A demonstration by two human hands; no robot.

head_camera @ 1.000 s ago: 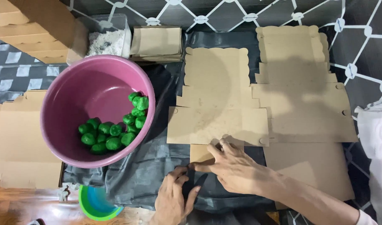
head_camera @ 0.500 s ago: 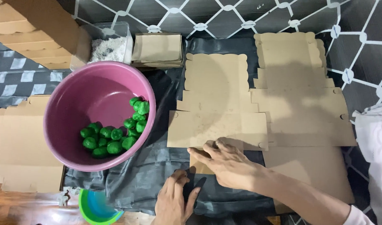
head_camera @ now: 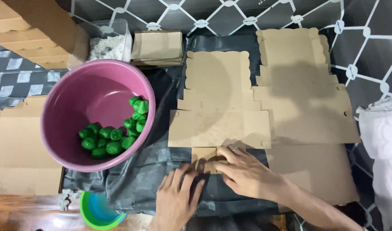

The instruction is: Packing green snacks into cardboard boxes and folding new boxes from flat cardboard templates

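Brown die-cut cardboard blank (head_camera: pixel 219 124) lies flat on black plastic sheeting (head_camera: pixel 153 171); both hands pinch its small tab (head_camera: pixel 204 159) at six o'clock. The right hand (head_camera: pixel 247 173) presses the fold, the left hand (head_camera: pixel 176 199) rests flat, grasping nothing. Creasing along the scored line would suit. At nine o'clock, a smooth purple basin (head_camera: pixel 67 102) holds knobbly green lumps (head_camera: pixel 114 137).

Flat brown cardboard box blanks, no labels or screens.
Scalloped blank (head_camera: pixel 219 107) at centre; second blank (head_camera: pixel 305 107) at three o'clock; folded stack (head_camera: pixel 157 46) at eleven o'clock.
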